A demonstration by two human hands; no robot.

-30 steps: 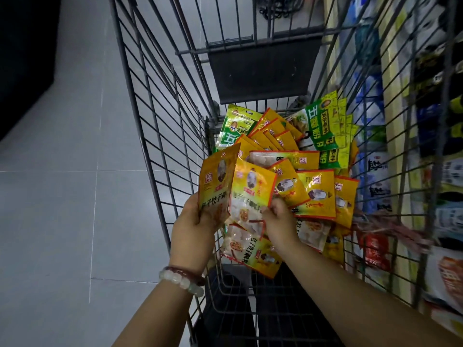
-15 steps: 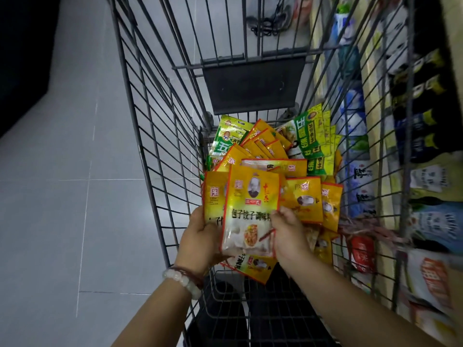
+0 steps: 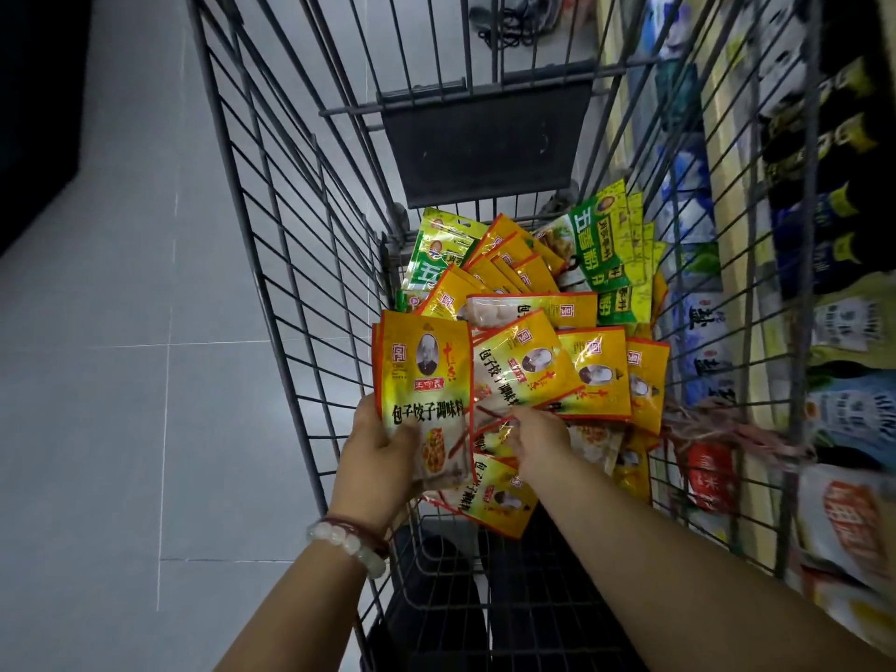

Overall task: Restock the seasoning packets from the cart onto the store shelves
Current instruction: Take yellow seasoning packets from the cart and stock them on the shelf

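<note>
yellow seasoning packets (image 3: 523,375), heaped in cart (image 3: 291,264)

Grey tiled floor (image 3: 121,380), dim light, stocked shelves (image 3: 824,283) right

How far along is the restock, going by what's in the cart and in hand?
Early. Nothing visibly shelved from this batch. In hand: the left hand grips a stack of yellow packets; the right hand pinches another yellow packet from the pile. Left: many yellow and green packets lie in the cart; the shelves stand to the right.
</note>
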